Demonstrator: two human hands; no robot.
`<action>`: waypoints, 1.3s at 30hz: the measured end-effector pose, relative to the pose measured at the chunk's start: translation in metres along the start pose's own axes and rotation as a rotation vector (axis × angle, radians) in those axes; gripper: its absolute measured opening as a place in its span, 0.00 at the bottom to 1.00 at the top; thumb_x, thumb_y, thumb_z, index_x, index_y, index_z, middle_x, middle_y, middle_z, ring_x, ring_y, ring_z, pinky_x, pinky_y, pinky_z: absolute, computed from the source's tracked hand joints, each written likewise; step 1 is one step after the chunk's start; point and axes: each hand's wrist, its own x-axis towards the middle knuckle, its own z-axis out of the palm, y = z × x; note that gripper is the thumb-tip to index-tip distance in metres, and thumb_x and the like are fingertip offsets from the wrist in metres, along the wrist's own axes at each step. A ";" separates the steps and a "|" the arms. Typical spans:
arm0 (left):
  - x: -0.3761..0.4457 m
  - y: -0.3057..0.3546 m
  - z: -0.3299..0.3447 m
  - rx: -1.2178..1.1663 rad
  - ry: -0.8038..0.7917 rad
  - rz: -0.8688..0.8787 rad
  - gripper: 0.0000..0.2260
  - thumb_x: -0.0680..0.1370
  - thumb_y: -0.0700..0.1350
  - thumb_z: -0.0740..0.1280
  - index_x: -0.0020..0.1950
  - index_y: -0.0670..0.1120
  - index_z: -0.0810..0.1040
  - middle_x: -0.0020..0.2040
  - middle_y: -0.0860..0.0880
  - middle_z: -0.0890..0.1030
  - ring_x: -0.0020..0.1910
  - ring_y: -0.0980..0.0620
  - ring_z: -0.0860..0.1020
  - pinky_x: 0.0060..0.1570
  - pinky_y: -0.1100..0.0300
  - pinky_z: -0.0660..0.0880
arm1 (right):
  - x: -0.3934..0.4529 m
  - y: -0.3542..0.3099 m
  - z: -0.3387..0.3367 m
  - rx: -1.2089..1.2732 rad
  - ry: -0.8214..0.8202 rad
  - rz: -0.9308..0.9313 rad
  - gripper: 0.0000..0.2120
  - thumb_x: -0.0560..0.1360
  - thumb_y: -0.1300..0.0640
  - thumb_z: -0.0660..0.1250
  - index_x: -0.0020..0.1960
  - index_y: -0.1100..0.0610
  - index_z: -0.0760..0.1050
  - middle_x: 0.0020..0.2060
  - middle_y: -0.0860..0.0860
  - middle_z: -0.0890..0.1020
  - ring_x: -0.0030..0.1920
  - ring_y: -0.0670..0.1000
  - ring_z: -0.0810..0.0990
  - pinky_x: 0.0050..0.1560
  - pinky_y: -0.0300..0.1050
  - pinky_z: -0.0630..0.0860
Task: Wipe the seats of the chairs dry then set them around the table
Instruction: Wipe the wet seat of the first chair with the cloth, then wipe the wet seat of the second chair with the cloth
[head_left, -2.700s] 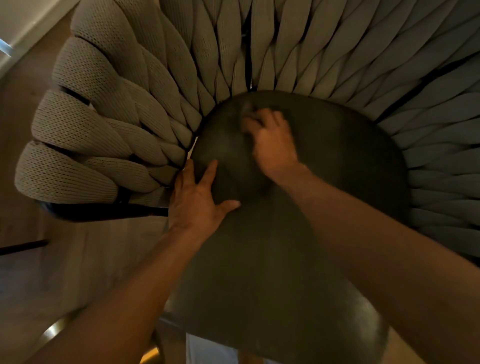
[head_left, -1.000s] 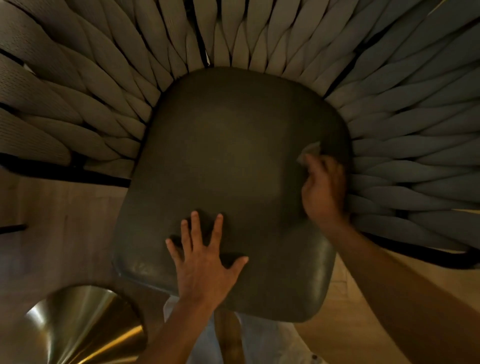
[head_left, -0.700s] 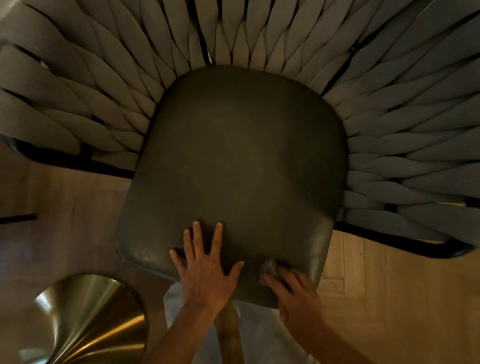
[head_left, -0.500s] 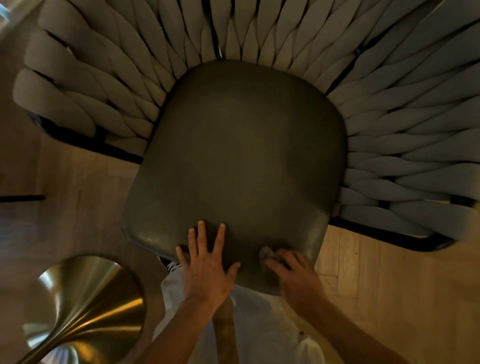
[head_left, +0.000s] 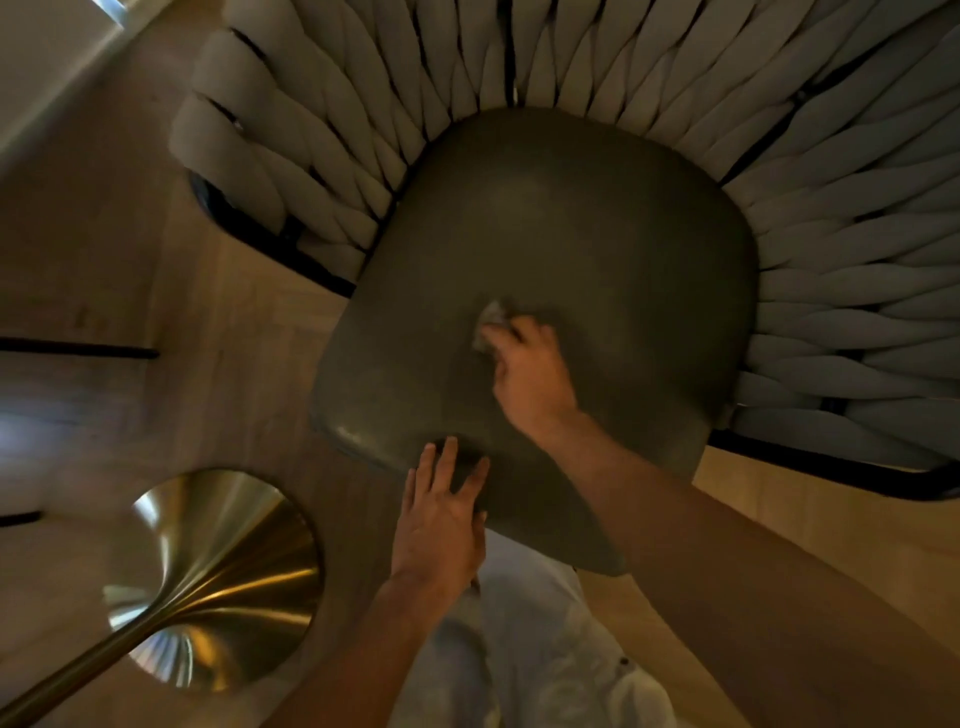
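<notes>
I look straight down on a chair with a dark olive seat (head_left: 597, 249) and a wrap-around back of thick grey woven straps (head_left: 857, 218). My right hand (head_left: 532, 374) lies on the middle of the seat, its fingers curled round a small pale cloth (head_left: 491, 319) pressed to the seat. My left hand (head_left: 441, 514) rests flat at the seat's front edge, fingers straight and spread.
A shiny brass trumpet-shaped base (head_left: 218, 577), probably the table's foot, stands on the wooden floor (head_left: 171, 312) at the lower left, close to the chair's front corner. Black metal frame (head_left: 831, 467) rims the chair's back. My light clothing (head_left: 540, 639) shows below the seat.
My right hand has carried the cloth from the seat's front edge up to its middle. My left hand stays flat near the front edge. The view has shifted, so the chair sits further right.
</notes>
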 end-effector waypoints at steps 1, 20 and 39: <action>-0.007 -0.004 0.000 -0.033 0.044 0.005 0.18 0.80 0.50 0.60 0.70 0.56 0.72 0.78 0.45 0.59 0.78 0.45 0.51 0.77 0.50 0.49 | -0.007 -0.016 0.008 -0.001 -0.070 -0.104 0.20 0.69 0.68 0.65 0.59 0.56 0.78 0.55 0.59 0.78 0.50 0.62 0.74 0.57 0.54 0.72; -0.166 0.023 -0.013 -0.598 0.275 -0.309 0.11 0.76 0.47 0.68 0.57 0.50 0.80 0.57 0.51 0.78 0.62 0.52 0.72 0.62 0.61 0.69 | -0.176 -0.021 -0.112 0.204 -0.449 0.308 0.17 0.74 0.68 0.63 0.55 0.51 0.82 0.55 0.51 0.81 0.53 0.52 0.80 0.54 0.38 0.73; -0.252 0.077 -0.116 -1.156 0.435 -0.296 0.28 0.80 0.56 0.62 0.78 0.56 0.57 0.74 0.48 0.65 0.70 0.49 0.68 0.69 0.51 0.69 | -0.216 -0.164 -0.236 1.206 -1.005 0.642 0.22 0.74 0.48 0.66 0.62 0.59 0.77 0.53 0.60 0.82 0.49 0.57 0.82 0.50 0.50 0.80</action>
